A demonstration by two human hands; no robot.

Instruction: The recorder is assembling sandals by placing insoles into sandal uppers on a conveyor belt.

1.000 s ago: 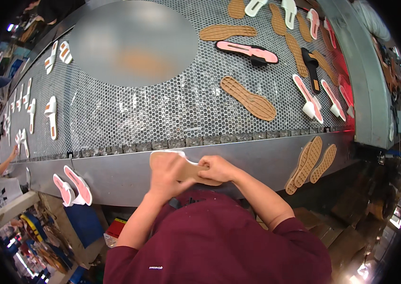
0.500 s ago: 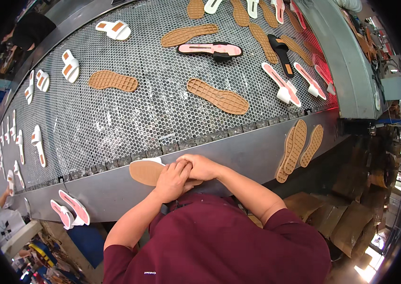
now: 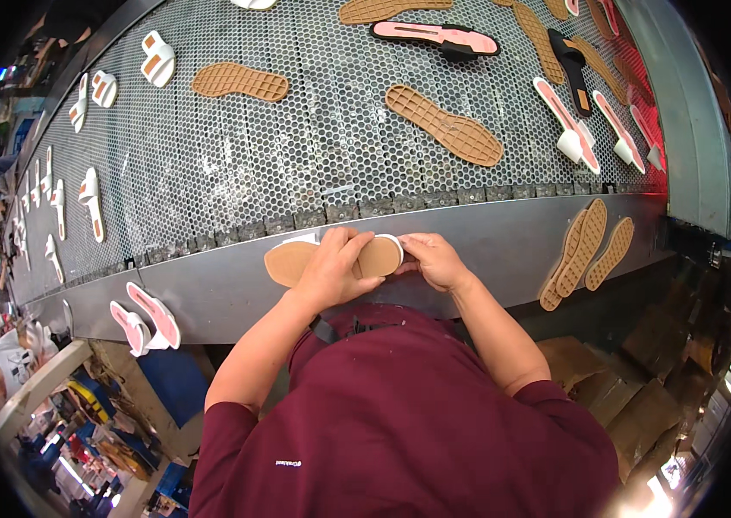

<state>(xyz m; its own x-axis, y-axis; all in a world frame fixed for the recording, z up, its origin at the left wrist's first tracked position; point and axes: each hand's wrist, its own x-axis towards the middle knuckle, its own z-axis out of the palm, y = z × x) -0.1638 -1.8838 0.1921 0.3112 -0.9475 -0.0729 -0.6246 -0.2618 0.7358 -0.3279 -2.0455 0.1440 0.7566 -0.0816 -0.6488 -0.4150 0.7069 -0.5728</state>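
A slide sandal (image 3: 289, 262) with a tan sole facing up and a white rim lies lengthwise in front of me, over the metal ledge (image 3: 219, 298). My left hand (image 3: 331, 270) wraps across its middle, fingers on the far side and thumb on the sole. At the sandal's right end, the fingers of my right hand (image 3: 434, 262) pinch the white edge. The strap under it is mostly hidden by my left hand; a bit of white shows at the far side.
Beyond the ledge, a perforated conveyor (image 3: 322, 138) carries tan soles (image 3: 443, 125), white sandals (image 3: 92, 205) and a black-and-pink sandal (image 3: 434, 38). Several loose soles (image 3: 584, 250) rest on the ledge at right, pink-lined sandals (image 3: 154, 315) at left. A grey machine housing (image 3: 702, 129) stands far right.
My hands have moved apart; the right one slid to the sandal's right end, uncovering that part of the sole. The whole view has shifted, with the conveyor now higher in it.
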